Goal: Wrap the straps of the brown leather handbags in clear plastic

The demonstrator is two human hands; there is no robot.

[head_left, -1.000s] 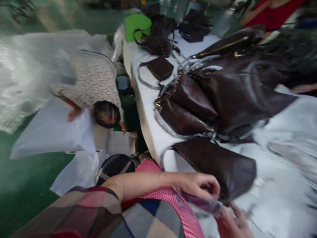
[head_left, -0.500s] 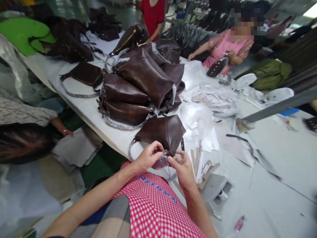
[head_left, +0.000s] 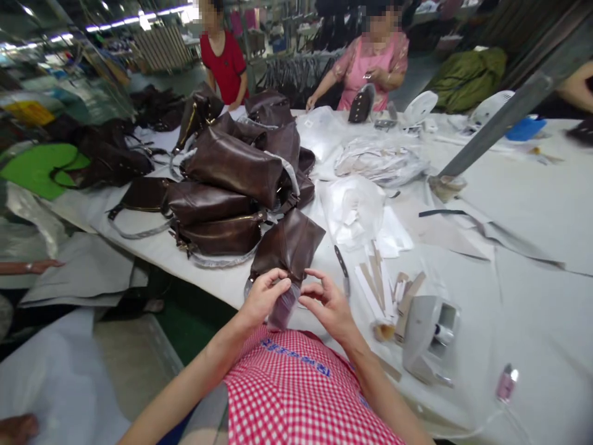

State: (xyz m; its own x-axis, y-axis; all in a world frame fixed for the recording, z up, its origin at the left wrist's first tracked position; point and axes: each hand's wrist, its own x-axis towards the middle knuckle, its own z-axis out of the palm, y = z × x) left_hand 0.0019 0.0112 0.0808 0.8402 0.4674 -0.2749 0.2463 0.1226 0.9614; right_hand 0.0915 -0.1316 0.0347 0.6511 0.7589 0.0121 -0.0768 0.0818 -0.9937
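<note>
"So, what do the fingers have?"

"The left hand (head_left: 266, 295) has its thumb and fingertips pinched on a clear plastic sleeve (head_left: 283, 309), something dark reddish showing through. The right hand (head_left: 328, 303) is half spread just beside it; whether its thumb touches the plastic, I can't tell."

"Where's that sleeve?"

"At the near edge of the closest brown bag (head_left: 290, 242), between that bag and the checked apron (head_left: 301, 383)."

"How far along is it?"

"Partway, I'd judge. The plastic by this bag looks loose, so that bit seems unfinished. Left of the bag, in the heap of bags (head_left: 231, 161), at least one strap (head_left: 222, 262) already wears a clear film, so that much looks done."

"And around the bag?"

"To its right, paper strips (head_left: 369, 287), then a grey device (head_left: 419, 340). Beyond its right side, crumpled plastic (head_left: 354, 207). Past the heap, a co-worker in red (head_left: 225, 65) and another in pink (head_left: 370, 74)."
</note>
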